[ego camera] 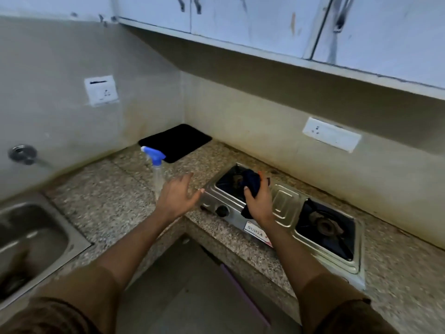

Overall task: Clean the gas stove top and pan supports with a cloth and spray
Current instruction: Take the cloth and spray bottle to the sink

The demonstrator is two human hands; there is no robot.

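The right hand (258, 201) grips the dark cloth (251, 183) over the gas stove (284, 206); the left hand (177, 197), fingers spread and empty, is near the spray bottle (156, 165). She should grasp its neck firmly.

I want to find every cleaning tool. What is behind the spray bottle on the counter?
Behind the spray bottle a black mat lies flat in the counter corner. The bottle's blue head covers a small part of its front edge. Nothing shows on the mat.
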